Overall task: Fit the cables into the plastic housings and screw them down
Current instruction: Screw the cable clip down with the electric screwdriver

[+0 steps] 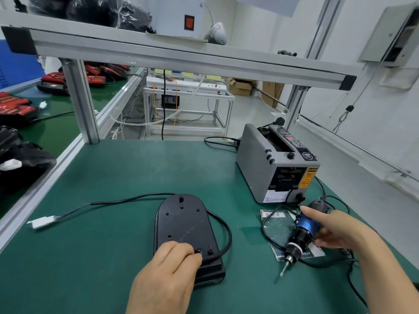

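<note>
The black oval plastic housing [183, 223] lies near the desk's [113, 200] front edge, with its black cable [223, 225] looped past its right side. The left hand [167, 270] pinches a small dark piece [198, 250] (screw or grommet, unclear) at the housing's near end. The right hand [335, 232] grips the blue-and-black electric screwdriver [299, 239]. Screwing down looks imminent, and the bit must next meet that spot upright.

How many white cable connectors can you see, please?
3 white connectors: one on the mat left of the black housing, one on the far left bench, one at the left edge; others may be hidden.
</note>
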The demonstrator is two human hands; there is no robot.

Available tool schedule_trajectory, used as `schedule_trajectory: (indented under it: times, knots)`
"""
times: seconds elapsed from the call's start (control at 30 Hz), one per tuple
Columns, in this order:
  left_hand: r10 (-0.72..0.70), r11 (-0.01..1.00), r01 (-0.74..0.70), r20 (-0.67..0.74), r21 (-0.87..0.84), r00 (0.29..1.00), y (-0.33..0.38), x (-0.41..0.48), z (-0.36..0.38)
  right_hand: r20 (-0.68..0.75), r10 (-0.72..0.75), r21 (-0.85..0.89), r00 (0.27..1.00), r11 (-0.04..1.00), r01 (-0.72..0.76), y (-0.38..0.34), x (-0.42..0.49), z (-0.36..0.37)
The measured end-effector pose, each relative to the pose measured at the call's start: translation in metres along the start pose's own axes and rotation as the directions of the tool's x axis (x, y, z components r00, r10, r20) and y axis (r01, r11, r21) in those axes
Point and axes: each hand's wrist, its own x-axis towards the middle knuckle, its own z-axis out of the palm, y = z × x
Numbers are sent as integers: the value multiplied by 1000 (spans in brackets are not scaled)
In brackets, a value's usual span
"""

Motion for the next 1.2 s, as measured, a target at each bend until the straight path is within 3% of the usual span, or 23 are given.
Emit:
schedule_trajectory:
  times: [0.33,0.57,0.67,0.8,0.93,1.07,1.2]
  knots:
    - [-3,1000,2,25,25,1000,-1,-1,1,-6,-26,251,1000,968,27,21,-2,-3]
    - [2,999,-3,12,34,1000,-1,0,1,66,-112,548,991,835,58,28,-10,4]
    - [8,999,-9,9,47,1000,-1,0,0,23,-223,736,975,664,135,20,-18,12]
    - [14,999,-15,16,51,1000,-1,0,1,-97,-248,931,964,321,176,4,-31,20]
    - [7,999,-7,-1,42,1000,-2,-2,3,-180,-238,971,954,111,211,-3,-36,30]
    - [3,999,-3,-4,46,1000,-2,-2,3,-189,-302,977,934,-157,147,-8,-43,35]
    - [6,999,-6,4,39,1000,-2,-2,3,-253,-327,959,911,-209,191,-15,-51,38]
